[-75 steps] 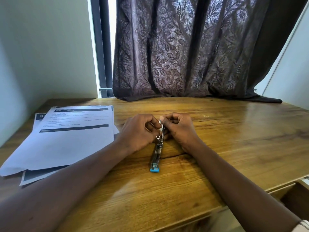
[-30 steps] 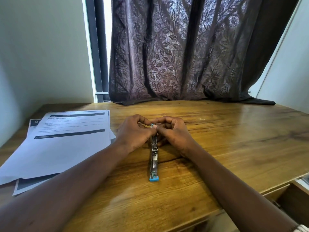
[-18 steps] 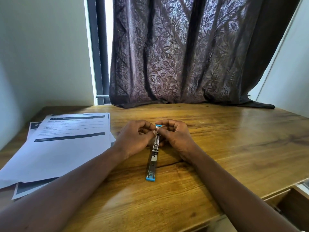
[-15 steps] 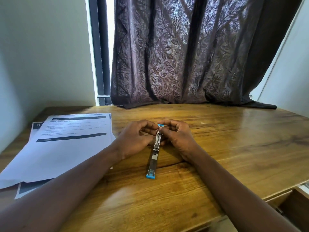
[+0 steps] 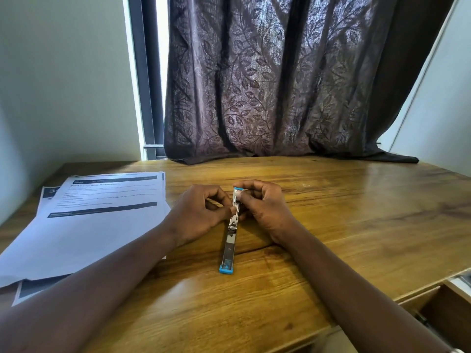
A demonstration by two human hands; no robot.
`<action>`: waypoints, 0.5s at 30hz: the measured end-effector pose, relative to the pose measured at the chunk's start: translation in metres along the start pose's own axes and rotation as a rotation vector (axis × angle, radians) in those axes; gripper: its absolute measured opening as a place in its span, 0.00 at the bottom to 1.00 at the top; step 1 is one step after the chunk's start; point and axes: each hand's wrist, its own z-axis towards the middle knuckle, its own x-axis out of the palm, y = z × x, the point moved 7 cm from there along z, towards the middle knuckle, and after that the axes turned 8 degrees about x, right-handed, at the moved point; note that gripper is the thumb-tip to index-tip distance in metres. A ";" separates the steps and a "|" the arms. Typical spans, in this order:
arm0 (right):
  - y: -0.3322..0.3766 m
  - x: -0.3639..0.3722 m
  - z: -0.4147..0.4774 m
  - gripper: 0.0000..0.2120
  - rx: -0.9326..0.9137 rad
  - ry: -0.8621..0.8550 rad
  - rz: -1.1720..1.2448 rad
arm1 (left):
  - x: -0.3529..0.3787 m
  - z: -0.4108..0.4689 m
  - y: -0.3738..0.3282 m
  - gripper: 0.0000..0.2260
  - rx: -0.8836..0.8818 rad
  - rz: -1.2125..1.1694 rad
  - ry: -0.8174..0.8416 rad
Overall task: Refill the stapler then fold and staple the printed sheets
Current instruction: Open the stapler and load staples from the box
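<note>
**Two hands at the far end of an opened stapler**

Nearest me, a drawer point(image 5: 448, 309) stood open at the right edge of the wooden table point(image 5: 356, 225). The blue-tipped stapler point(image 5: 230, 233) lay lengthwise between the forearms, apparently swung flat so its metal channel faced up for loading. The left hand point(image 5: 201, 215) pinched the channel between thumb and forefinger. The right hand point(image 5: 265, 207) curled its fingers round the blue far end, likely steadying it. No brand showed. The printed sheets point(image 5: 96, 217) lay unfolded to the left, their text too blurred to read. A leaf-patterned curtain point(image 5: 267, 85) hung behind.
</note>
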 end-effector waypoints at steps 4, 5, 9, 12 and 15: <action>0.000 0.001 0.000 0.07 -0.026 0.004 -0.010 | 0.001 0.002 0.004 0.06 -0.033 -0.030 -0.013; 0.000 0.001 0.000 0.07 -0.032 0.005 -0.012 | 0.002 0.002 0.005 0.07 -0.037 -0.044 -0.015; 0.000 -0.001 0.001 0.06 -0.044 -0.010 -0.006 | 0.005 0.001 0.005 0.06 -0.020 -0.055 0.007; 0.000 -0.004 0.003 0.05 -0.048 -0.059 -0.013 | 0.006 0.001 0.002 0.10 0.008 -0.059 0.079; -0.001 -0.010 0.005 0.05 -0.026 -0.110 0.018 | 0.006 -0.001 -0.008 0.20 0.152 0.114 0.169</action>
